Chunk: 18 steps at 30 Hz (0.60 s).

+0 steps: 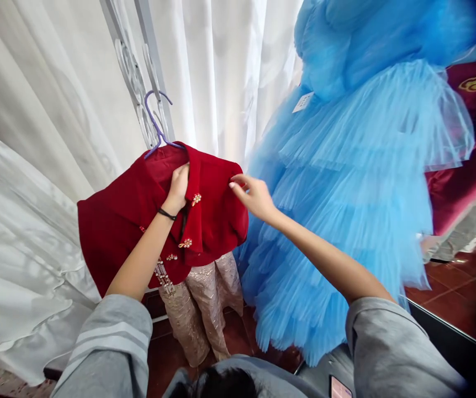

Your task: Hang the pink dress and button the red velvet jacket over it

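- Red jacket [151,193] hangs at nine o'clock from the middle of the view, with white curtain [47,94] on its nine-to-twelve side.
- Purple hanger [155,121] rises from its neck at twelve o'clock, in front of a grey metal frame [154,50].
- Beaded tassel [164,276] dangles at the jacket's six o'clock edge.
- Left hand [178,187], a dark band [167,214] at its wrist, reaches in at the neck opening; its fingertips are hidden behind the front edge, so I cannot tell how firmly they grip.
- Flower-shaped clasps [186,243] sit along that edge, between four and six o'clock from this hand.
- Pale gold garment [202,290] shows at five o'clock from the jacket.
- Right hand [257,196], apart from the left, is at the three o'clock shoulder, thumb and forefinger close together; whether they pinch cloth I cannot tell.
- Blue tiered dress [345,193] fills three o'clock, its white tag [303,102] toward ten-thirty.
- Maroon cloth [459,182] shows at the dress's three o'clock side.
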Each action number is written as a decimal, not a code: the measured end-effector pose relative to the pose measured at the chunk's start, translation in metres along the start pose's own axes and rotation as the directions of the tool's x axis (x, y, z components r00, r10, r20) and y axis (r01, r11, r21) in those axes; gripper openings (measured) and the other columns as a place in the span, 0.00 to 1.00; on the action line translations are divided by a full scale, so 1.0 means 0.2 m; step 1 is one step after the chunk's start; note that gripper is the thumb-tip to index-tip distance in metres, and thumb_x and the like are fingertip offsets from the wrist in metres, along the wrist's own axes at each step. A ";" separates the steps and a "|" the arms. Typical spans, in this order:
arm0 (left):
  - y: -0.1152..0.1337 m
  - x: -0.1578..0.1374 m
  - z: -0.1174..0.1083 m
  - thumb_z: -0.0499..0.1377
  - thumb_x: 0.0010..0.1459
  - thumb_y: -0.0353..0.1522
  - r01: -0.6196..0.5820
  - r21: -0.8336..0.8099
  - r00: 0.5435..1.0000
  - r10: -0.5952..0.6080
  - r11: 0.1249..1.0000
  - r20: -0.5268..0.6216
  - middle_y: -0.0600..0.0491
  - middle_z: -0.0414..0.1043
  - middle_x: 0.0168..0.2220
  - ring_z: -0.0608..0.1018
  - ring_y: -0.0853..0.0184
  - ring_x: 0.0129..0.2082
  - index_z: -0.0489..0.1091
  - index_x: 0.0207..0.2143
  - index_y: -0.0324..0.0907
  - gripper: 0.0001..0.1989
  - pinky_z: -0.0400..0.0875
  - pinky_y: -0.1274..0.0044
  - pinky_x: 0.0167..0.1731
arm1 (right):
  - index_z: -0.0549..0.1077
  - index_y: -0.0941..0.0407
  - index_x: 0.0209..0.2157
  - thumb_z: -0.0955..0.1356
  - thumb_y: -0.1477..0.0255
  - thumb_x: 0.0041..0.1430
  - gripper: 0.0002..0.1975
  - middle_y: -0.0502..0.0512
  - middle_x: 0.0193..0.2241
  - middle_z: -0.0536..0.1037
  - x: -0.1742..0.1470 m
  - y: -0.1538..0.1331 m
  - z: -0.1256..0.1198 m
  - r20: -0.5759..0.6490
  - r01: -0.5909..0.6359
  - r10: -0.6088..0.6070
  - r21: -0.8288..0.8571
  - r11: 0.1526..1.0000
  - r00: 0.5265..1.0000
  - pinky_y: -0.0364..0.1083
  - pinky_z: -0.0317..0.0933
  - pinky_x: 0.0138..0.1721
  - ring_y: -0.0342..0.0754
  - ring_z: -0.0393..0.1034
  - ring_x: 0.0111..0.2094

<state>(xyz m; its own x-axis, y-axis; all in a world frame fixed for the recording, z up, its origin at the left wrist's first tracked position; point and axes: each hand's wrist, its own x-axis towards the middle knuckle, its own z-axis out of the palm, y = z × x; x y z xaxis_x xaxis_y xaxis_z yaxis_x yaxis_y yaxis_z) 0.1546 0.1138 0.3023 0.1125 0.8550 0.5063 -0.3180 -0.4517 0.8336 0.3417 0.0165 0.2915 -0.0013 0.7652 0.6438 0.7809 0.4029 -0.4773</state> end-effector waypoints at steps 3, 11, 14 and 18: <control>0.06 -0.09 -0.05 0.56 0.57 0.47 -0.105 0.309 0.994 0.102 0.945 0.027 0.54 0.71 0.26 0.74 0.68 0.29 0.67 0.28 0.41 0.18 0.69 0.77 0.32 | 0.67 0.59 0.54 0.67 0.66 0.53 0.26 0.63 0.51 0.74 0.08 0.23 0.00 -0.171 -0.087 0.102 0.090 0.992 0.980 0.48 0.65 0.44 0.51 0.71 0.44; 0.18 -0.25 -0.03 0.58 0.57 0.44 -0.093 0.295 0.988 0.052 0.951 0.143 0.54 0.68 0.23 0.72 0.68 0.26 0.64 0.25 0.41 0.17 0.67 0.75 0.29 | 0.72 0.60 0.34 0.61 0.54 0.55 0.22 0.55 0.32 0.76 0.11 0.47 0.08 -0.086 -0.129 0.161 0.301 0.945 0.983 0.46 0.63 0.37 0.51 0.68 0.35; 0.16 -0.24 -0.09 0.60 0.55 0.46 -0.057 0.303 0.989 0.013 0.951 0.144 0.57 0.62 0.20 0.66 0.72 0.22 0.60 0.21 0.41 0.21 0.62 0.78 0.24 | 0.70 0.59 0.32 0.56 0.58 0.60 0.20 0.56 0.32 0.76 0.10 0.49 0.06 -0.100 -0.134 0.149 0.144 0.980 0.984 0.46 0.63 0.38 0.51 0.68 0.35; 0.07 -0.30 -0.21 0.60 0.54 0.44 -0.033 0.515 0.999 0.051 0.857 -0.020 0.60 0.54 0.16 0.60 0.75 0.18 0.52 0.17 0.43 0.24 0.56 0.80 0.21 | 0.73 0.60 0.35 0.62 0.67 0.56 0.12 0.62 0.33 0.78 0.02 0.44 0.09 0.169 -0.186 0.212 -0.160 0.969 0.962 0.50 0.64 0.40 0.58 0.72 0.38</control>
<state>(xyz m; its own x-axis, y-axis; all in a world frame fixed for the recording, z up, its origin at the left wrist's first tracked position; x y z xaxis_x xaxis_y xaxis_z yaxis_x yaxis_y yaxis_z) 0.1041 0.0658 0.2748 0.0771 0.8361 0.5431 0.2088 -0.5462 0.8112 0.3988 0.0638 0.2406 0.0590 0.9070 0.4170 0.8571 0.1681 -0.4869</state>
